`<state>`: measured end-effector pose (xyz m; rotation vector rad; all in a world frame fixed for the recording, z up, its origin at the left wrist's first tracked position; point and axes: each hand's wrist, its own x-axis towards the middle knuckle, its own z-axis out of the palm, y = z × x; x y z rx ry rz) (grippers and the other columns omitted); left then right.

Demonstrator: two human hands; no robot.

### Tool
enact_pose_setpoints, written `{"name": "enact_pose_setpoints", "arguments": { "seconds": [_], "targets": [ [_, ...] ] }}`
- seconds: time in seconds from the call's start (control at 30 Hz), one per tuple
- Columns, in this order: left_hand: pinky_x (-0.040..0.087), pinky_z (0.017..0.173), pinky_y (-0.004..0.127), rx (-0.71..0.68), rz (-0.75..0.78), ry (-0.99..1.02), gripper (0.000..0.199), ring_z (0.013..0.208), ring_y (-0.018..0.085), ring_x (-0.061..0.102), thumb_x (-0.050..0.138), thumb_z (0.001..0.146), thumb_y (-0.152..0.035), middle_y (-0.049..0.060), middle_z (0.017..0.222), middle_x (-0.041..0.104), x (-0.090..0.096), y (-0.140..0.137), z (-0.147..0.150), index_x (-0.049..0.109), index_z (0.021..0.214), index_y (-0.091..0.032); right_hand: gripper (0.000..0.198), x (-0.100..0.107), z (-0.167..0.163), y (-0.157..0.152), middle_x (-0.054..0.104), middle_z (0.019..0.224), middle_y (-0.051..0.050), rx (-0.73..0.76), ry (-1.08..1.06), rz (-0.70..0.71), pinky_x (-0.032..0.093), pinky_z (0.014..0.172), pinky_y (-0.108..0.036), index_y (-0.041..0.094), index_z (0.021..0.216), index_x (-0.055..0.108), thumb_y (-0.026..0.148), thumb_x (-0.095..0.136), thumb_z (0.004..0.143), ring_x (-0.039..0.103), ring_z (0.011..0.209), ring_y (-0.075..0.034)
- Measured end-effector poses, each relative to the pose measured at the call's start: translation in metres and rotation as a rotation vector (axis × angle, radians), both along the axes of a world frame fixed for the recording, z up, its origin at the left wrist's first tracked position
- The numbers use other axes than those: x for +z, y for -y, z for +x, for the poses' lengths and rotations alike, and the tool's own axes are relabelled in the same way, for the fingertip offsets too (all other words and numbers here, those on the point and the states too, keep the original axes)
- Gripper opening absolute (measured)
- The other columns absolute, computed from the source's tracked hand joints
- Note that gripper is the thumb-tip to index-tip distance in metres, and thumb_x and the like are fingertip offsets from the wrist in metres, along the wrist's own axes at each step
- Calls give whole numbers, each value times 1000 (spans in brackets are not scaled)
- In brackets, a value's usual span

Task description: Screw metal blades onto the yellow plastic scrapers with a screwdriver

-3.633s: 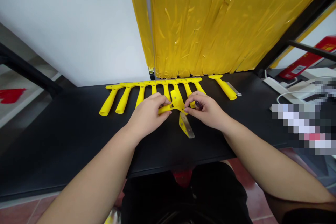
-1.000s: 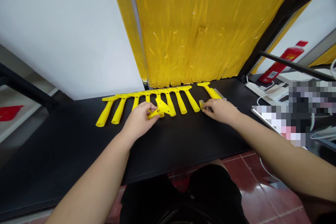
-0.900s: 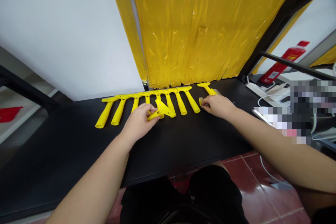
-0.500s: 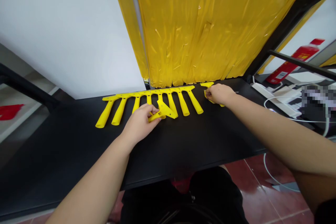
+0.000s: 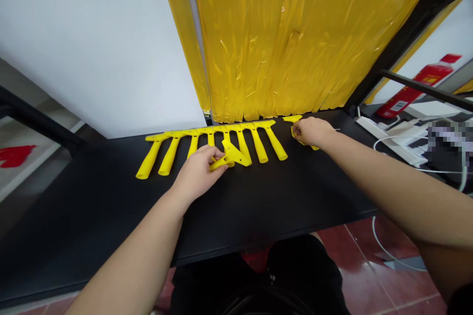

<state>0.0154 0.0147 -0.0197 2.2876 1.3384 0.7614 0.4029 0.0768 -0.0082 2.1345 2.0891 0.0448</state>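
Observation:
My left hand [image 5: 201, 170] pinches a yellow plastic T-shaped handle [image 5: 236, 154] by its round grip, holding it a little above the black table. Behind it a row of similar yellow handles [image 5: 169, 156] lies side by side, heads towards the back and hollow grip ends towards me. Part of the row is hidden by my left hand. Off the row's right end, my right hand [image 5: 314, 131] has its fingers closed on another yellow plastic piece [image 5: 308, 145], mostly covered by the hand. Just beyond those fingers shows the flat head of a yellow piece [image 5: 292, 118].
The black tabletop [image 5: 121, 226] runs across in front of me. A yellow plastic sheet [image 5: 281, 49] and a white panel [image 5: 99, 49] stand at its back. To the right are a red bottle [image 5: 417, 86], white power strips [image 5: 391, 140] and loose cables, beside a black frame bar [image 5: 424, 87].
My right hand has shifted slightly to the right with its fingers on the yellow piece. My left hand and its handle look unchanged. The view has moved a touch.

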Motion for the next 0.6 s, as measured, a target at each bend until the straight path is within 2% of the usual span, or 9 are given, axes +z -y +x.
{"name": "enact_pose_setpoints", "arguments": {
  "seconds": [0.1, 0.2, 0.27, 0.33, 0.47, 0.53, 0.6],
  "targets": [
    [54, 77, 37, 9, -27, 44, 21, 86, 22, 67, 76, 86, -38, 6, 103, 73, 0, 0, 0, 64, 95, -24, 26, 2, 1, 2, 80, 111, -13, -1, -20, 42, 53, 79, -35, 24, 111, 81, 33, 69, 89, 74, 101, -30],
    [51, 71, 35, 51, -123, 102, 25, 76, 20, 62, 74, 87, -44, 3, 92, 70, 0, 0, 2, 63, 95, -23, 27, 8, -4, 8, 80, 112, -11, 7, -63, 122, 53, 82, -36, 23, 112, 79, 36, 64, 94, 74, 102, -29],
    [49, 68, 34, 68, -226, 166, 28, 73, 19, 60, 70, 89, -49, 2, 84, 66, 0, 1, 5, 61, 91, -22, 24, 13, -13, 18, 81, 107, -9, 29, -171, 187, 52, 83, -35, 22, 110, 78, 36, 66, 94, 74, 99, -27],
    [51, 71, 35, 65, -358, 313, 30, 76, 19, 61, 65, 92, -51, 3, 86, 66, 2, 2, 8, 60, 87, -21, 19, 19, -30, 34, 81, 99, -6, 94, -368, 211, 52, 81, -33, 23, 102, 79, 35, 70, 92, 74, 92, -23],
    [57, 80, 36, 74, -633, 696, 29, 86, 20, 66, 53, 96, -47, 8, 96, 70, 7, 5, 16, 64, 94, -20, 20, 29, -85, 82, 80, 95, -1, 285, -780, 101, 50, 69, -30, 25, 103, 78, 40, 71, 93, 69, 74, -16],
    [59, 80, 36, 107, -691, 822, 26, 87, 20, 67, 51, 96, -42, 8, 95, 69, 9, 8, 21, 64, 99, -20, 22, 31, -115, 104, 80, 95, -1, 358, -872, 27, 50, 68, -29, 24, 108, 76, 41, 71, 94, 69, 73, -15],
    [60, 82, 36, 146, -699, 948, 22, 90, 20, 68, 56, 94, -39, 8, 99, 70, 9, 13, 28, 63, 100, -20, 29, 29, -140, 119, 80, 96, -1, 435, -904, -35, 51, 70, -29, 24, 117, 73, 41, 72, 94, 70, 76, -16]
  ]
}}
